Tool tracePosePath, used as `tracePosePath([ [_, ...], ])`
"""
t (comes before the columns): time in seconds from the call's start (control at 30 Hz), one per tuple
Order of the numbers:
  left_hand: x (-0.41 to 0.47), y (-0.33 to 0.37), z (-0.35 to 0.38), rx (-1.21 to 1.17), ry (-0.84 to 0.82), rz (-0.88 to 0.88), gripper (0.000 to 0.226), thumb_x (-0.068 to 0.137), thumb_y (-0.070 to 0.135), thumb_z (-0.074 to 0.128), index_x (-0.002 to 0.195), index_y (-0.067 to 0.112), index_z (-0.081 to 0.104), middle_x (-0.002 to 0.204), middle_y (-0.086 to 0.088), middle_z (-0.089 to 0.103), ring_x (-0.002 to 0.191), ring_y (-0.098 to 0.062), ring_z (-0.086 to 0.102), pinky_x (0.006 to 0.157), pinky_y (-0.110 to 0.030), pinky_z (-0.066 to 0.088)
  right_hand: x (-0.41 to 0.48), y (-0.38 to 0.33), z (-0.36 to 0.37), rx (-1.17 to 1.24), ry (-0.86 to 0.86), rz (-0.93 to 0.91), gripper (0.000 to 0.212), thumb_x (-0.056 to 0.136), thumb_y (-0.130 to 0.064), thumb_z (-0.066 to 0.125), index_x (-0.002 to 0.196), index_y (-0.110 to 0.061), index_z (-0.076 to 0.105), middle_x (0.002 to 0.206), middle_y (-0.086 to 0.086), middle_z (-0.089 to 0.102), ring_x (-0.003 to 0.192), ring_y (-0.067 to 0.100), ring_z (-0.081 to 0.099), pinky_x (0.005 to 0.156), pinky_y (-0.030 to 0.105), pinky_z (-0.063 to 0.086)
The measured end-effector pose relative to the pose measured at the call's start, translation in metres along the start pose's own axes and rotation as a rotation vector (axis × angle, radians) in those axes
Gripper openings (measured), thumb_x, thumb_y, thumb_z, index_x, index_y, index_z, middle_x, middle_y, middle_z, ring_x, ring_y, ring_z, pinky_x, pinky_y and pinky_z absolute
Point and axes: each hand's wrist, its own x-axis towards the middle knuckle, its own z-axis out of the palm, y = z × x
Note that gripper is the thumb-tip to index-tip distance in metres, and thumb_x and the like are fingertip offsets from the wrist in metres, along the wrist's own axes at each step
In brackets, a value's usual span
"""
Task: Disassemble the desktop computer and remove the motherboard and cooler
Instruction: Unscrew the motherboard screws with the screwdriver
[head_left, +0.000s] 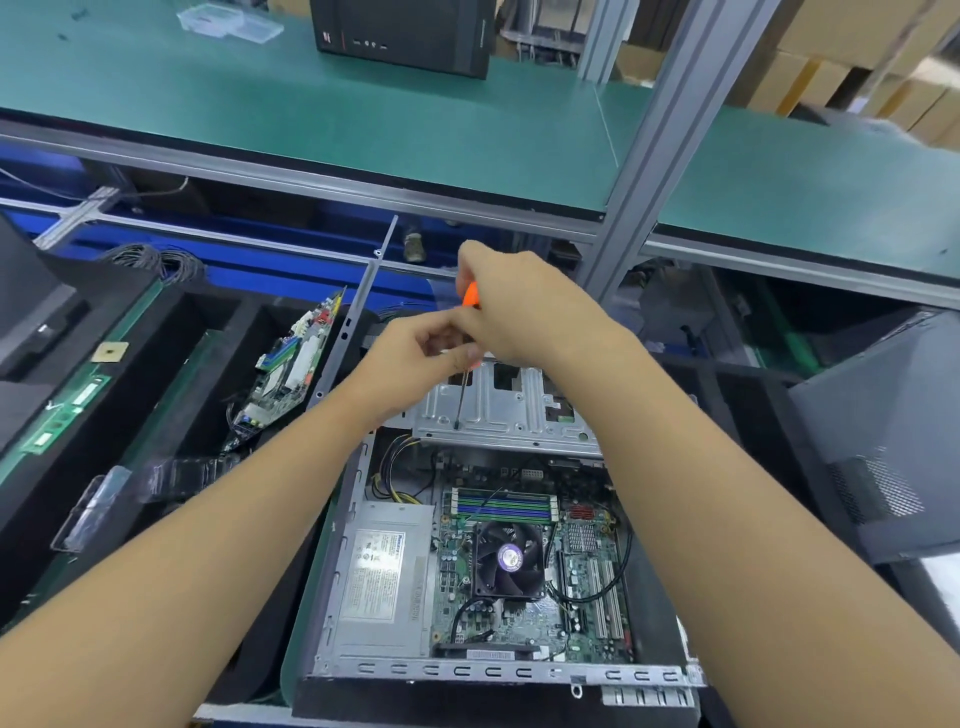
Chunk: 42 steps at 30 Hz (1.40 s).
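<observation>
Green matting covered the bench shelf (363, 130) above us, and below it the desktop computer (467, 670) lay on its side with its cover off, so that everything inside faced up at us. Our right hand (524, 312) was wrapped around the orange handle of the screwdriver (470, 296), fingers curled tight round it, presumably to turn and bear down at once. Our left hand (415, 348) pinched the steel shaft just under the handle between thumb and curled fingers, which we judged was to steady the long tool and keep its tip seated. That tip rested on the metal drive cage (519, 410) at the far end of the case, apparently on a screw, though the screw itself was too small to make out. The motherboard (587, 587) sat in the case floor, nearer us than the cage, with the cooler (511, 558) mounted at its middle, memory sticks (501, 506) just beyond the fan, and the power supply (379, 577) beside it on the left. We took it that the cage had to come off first, since it overhung the board's far edge. Off to the left another bare circuit board (291, 374) leaned in a black foam tray (218, 312), where stripped parts seemed to be collected.
</observation>
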Motion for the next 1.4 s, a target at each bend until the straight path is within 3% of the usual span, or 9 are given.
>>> tracePosePath([
  [0.2, 0.004, -0.002, -0.006, 0.061, 0.064, 0.012, 0.025, 0.080, 0.017, 0.081, 0.101, 0.027, 0.071, 0.096, -0.002, 0.074, 0.097, -0.022, 0.069, 0.088, -0.044, 0.057, -0.001, -0.002, -0.009, 0.059, -0.141, -0.041, 0.020, 0.092, -0.026, 0.059, 0.112, -0.025, 0.054, 0.107, 0.001, 0.045, 0.090, 0.024, 0.055, 0.073, 0.036, 0.043],
  [0.33, 0.009, -0.002, -0.003, 0.128, 0.083, -0.009, 0.030, 0.073, 0.030, 0.085, 0.095, 0.029, 0.065, 0.091, 0.008, 0.070, 0.086, -0.006, 0.066, 0.078, -0.023, 0.054, 0.004, -0.007, -0.004, 0.013, 0.042, 0.170, 0.045, 0.095, -0.058, 0.051, 0.106, -0.016, 0.044, 0.080, 0.000, 0.042, 0.081, 0.027, 0.048, 0.060, 0.034, 0.036],
  [0.43, 0.012, 0.003, 0.001, 0.151, 0.067, -0.026, 0.034, 0.073, 0.032, 0.085, 0.089, 0.046, 0.058, 0.089, 0.010, 0.067, 0.081, -0.008, 0.065, 0.071, -0.019, 0.054, 0.006, -0.010, 0.000, -0.036, 0.073, 0.194, 0.030, 0.099, -0.044, 0.052, 0.100, -0.015, 0.045, 0.074, 0.001, 0.039, 0.077, 0.029, 0.045, 0.060, 0.033, 0.034],
  [0.6, 0.009, 0.006, -0.010, 0.055, -0.139, 0.008, 0.022, 0.089, 0.027, 0.073, 0.102, 0.043, 0.068, 0.108, 0.014, 0.071, 0.103, -0.004, 0.066, 0.081, -0.015, 0.053, 0.004, -0.007, -0.008, 0.010, -0.082, 0.067, 0.010, 0.095, -0.018, 0.053, 0.105, -0.020, 0.052, 0.106, 0.004, 0.058, 0.093, 0.026, 0.056, 0.069, 0.033, 0.040],
  [0.77, 0.011, 0.004, -0.010, 0.102, -0.092, 0.012, 0.021, 0.083, 0.019, 0.079, 0.095, 0.036, 0.073, 0.094, 0.007, 0.076, 0.093, -0.011, 0.071, 0.089, -0.039, 0.057, 0.001, -0.007, -0.016, 0.047, -0.179, 0.073, 0.016, 0.092, -0.018, 0.055, 0.104, -0.028, 0.050, 0.112, 0.002, 0.052, 0.095, 0.023, 0.056, 0.074, 0.033, 0.045],
  [0.97, 0.018, 0.002, -0.002, 0.187, -0.036, -0.013, 0.028, 0.070, 0.037, 0.086, 0.090, 0.036, 0.067, 0.086, 0.011, 0.072, 0.081, -0.008, 0.069, 0.079, -0.037, 0.058, 0.001, -0.009, -0.005, -0.052, 0.045, 0.300, 0.044, 0.095, -0.052, 0.054, 0.075, -0.017, 0.039, 0.071, -0.001, 0.039, 0.063, 0.022, 0.044, 0.052, 0.031, 0.027],
  [1.1, 0.018, 0.001, -0.008, 0.151, -0.087, 0.005, 0.036, 0.070, 0.047, 0.081, 0.096, 0.037, 0.059, 0.093, 0.010, 0.069, 0.087, -0.013, 0.067, 0.076, -0.036, 0.056, 0.003, -0.013, -0.002, -0.051, -0.005, 0.204, 0.017, 0.098, -0.028, 0.052, 0.103, -0.012, 0.052, 0.088, 0.005, 0.054, 0.084, 0.029, 0.052, 0.057, 0.033, 0.032],
  [1.27, 0.011, -0.002, -0.014, 0.078, -0.144, 0.047, 0.028, 0.080, 0.039, 0.074, 0.105, 0.046, 0.064, 0.104, 0.012, 0.073, 0.102, -0.008, 0.068, 0.095, -0.039, 0.053, -0.006, -0.015, -0.019, -0.065, -0.148, 0.059, 0.031, 0.092, -0.006, 0.055, 0.118, -0.022, 0.061, 0.113, 0.002, 0.051, 0.091, 0.017, 0.041, 0.067, 0.026, 0.033],
  [1.4, 0.011, -0.003, -0.001, 0.139, 0.001, 0.047, 0.033, 0.075, 0.033, 0.083, 0.098, 0.040, 0.059, 0.088, 0.009, 0.070, 0.082, -0.008, 0.066, 0.073, -0.033, 0.055, -0.006, -0.014, -0.013, -0.018, -0.136, 0.055, 0.023, 0.095, -0.023, 0.055, 0.118, -0.021, 0.058, 0.107, 0.000, 0.048, 0.099, 0.021, 0.048, 0.074, 0.030, 0.035],
])
